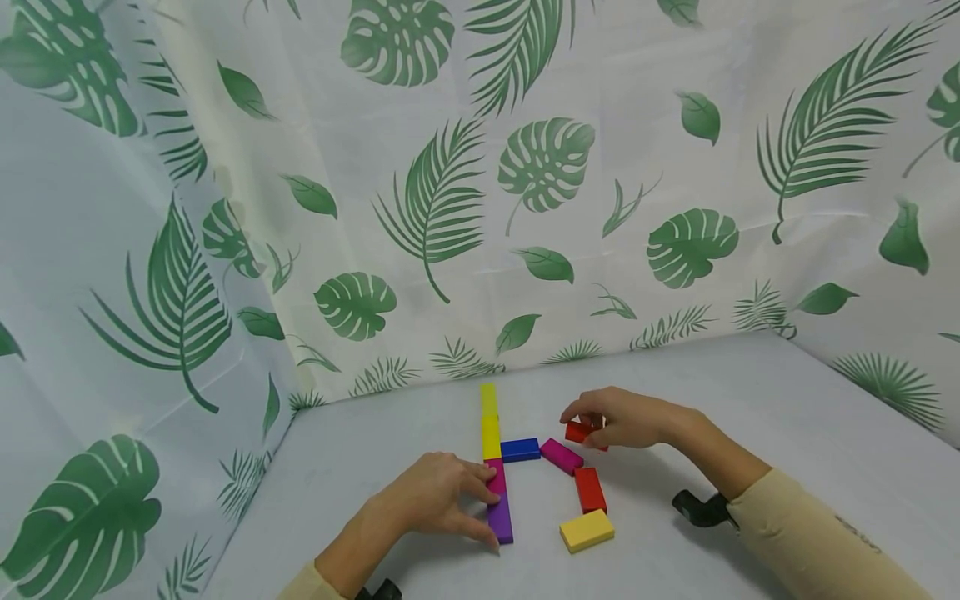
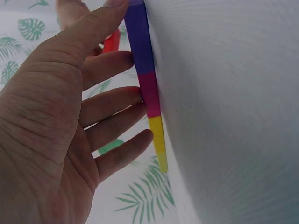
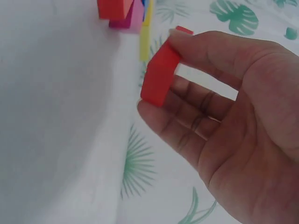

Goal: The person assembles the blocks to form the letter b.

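Observation:
Between the thumb and fingers of my right hand [image 1: 626, 417] is a red block [image 3: 161, 74], lifted off the table. My left hand [image 1: 438, 497] touches the left side of a straight row with its fingertips, fingers fairly straight. That row runs from a purple block [image 1: 500, 518] through a magenta block [image 1: 495, 481] to a yellow block [image 1: 491, 437] and a lighter yellow block [image 1: 488, 400]. From its middle a blue block [image 1: 521, 450] extends right. A second magenta block [image 1: 562, 455], another red block [image 1: 590, 489] and a thick yellow block [image 1: 587, 531] continue in a curve.
The white table [image 1: 375, 425] meets a leaf-patterned sheet [image 1: 465, 325] at the back, with more sheeting along both sides. A black wrist-worn device [image 1: 701, 508] sits beneath the right forearm, near the sleeve.

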`<action>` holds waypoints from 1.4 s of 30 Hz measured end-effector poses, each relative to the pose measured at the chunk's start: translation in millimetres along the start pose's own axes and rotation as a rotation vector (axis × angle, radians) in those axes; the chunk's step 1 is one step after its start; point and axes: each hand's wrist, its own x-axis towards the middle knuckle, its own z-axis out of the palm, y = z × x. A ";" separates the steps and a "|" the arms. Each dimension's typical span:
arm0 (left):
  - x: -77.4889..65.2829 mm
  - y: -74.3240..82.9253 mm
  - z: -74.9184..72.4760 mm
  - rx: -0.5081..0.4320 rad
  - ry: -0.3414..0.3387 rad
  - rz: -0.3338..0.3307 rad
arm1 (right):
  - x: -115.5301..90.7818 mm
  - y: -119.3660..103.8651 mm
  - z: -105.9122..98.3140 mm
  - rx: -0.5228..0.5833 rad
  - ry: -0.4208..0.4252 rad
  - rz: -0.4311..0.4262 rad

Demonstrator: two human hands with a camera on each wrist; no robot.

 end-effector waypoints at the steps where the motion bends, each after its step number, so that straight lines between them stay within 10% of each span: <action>1: 0.1 -0.2 0.1 0.000 -0.002 -0.003 | 0.8 -2.2 0.6 0.005 -0.002 -0.009; 42: -0.8 -5.6 -2.0 0.007 -0.001 0.029 | 20.6 -64.0 44.7 0.081 -0.080 -0.116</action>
